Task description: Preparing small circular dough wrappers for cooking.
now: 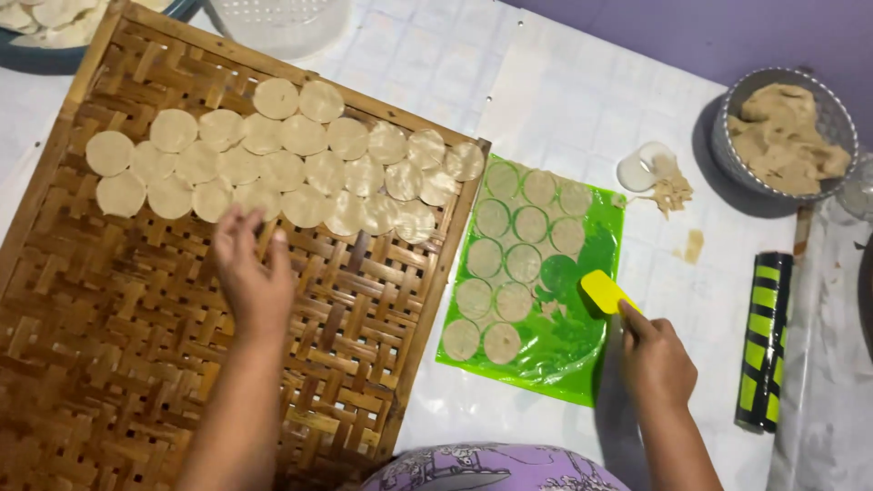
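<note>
My right hand (657,362) is closed around the handle of a yellow scraper (604,293), forefinger laid along it for control, so the flat blade sits low against the green sheet (582,364). That angle lets the edge slide under soft dough without tearing it. The blade rests at the sheet's right edge, just beside the cut rounds (502,342) lying on the sheet in loose rows.

My left hand (252,277) is out over the woven tray (109,364), left of the sheet, fingers spread and bent down, tips touching a dough disc (259,198) at the near edge of the laid-out batch. It grips nothing that I can see; it presses flat. The discs on the tray overlap slightly in rows across its far half, packed tight so the open weave under them lets air through.

Beyond the sheet's far right corner, a small clear cup (638,170) sits by dough scraps (671,191). Further right of the sheet stands a bowl (738,173) of spare dough, and a black-and-green roller (764,341) lies well apart, out of the way.
</note>
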